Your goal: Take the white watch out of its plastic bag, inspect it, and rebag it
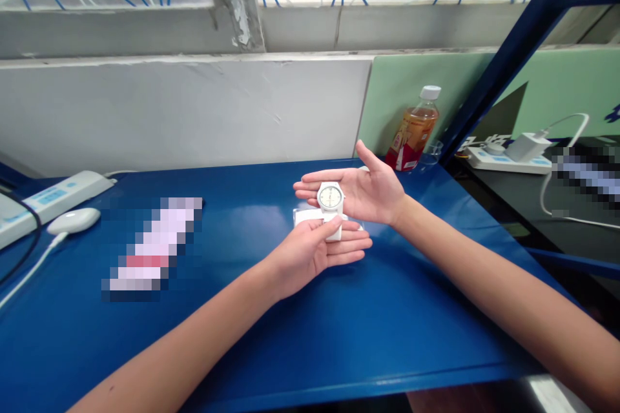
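A white wristwatch (331,197) with a round pale dial lies across both palms above the blue table. My left hand (310,248) holds its lower strap, the thumb pressed down on the strap against the fingers. Palm up and fingers stretched out, my right hand (371,190) is under the watch face, with its thumb raised apart. Behind the hands, a flat white item in clear wrapping (301,215) shows in part on the table; most of it is hidden.
A blurred phone-like slab (157,245) lies left on the blue table (232,335). Further left are a white power strip (62,197) and a white oval device with a cable (75,221). At the back right stands a drink bottle (414,132). Another power strip (508,158) sits beyond the blue post.
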Demonstrator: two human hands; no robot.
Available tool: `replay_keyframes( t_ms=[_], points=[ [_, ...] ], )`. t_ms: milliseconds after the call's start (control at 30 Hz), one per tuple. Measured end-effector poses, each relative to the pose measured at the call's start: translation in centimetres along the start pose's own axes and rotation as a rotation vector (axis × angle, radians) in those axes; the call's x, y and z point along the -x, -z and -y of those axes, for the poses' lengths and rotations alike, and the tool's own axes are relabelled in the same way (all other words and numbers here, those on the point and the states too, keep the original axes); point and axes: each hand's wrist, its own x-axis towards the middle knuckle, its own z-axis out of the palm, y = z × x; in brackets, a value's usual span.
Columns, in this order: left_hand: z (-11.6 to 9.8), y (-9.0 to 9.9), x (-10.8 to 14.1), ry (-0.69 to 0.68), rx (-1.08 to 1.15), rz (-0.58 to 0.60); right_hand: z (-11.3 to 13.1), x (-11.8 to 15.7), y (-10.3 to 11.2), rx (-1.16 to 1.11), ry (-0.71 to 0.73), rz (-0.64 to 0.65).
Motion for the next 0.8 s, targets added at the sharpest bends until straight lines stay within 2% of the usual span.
replay_keyframes(
  t_ms=[467, 600, 667, 800],
  points=[
    [0.0, 0.0, 0.0, -0.005, -0.032, -0.010, 0.0, 0.1, 0.0, -0.002, 0.004, -0.005],
    [-0.4, 0.0, 0.2, -0.099, -0.155, -0.036, 0.0, -0.1, 0.0, 0.010, 0.036, -0.023],
    [-0.8, 0.0, 0.3, -0.198, -0.226, -0.078, 0.2, -0.4, -0.1, 0.061, 0.082, -0.081],
    [-1.6, 0.5, 0.4, -0.437, -0.371, -0.210, 0.8, -0.1, -0.8, 0.277, 0.295, -0.368]
  ],
)
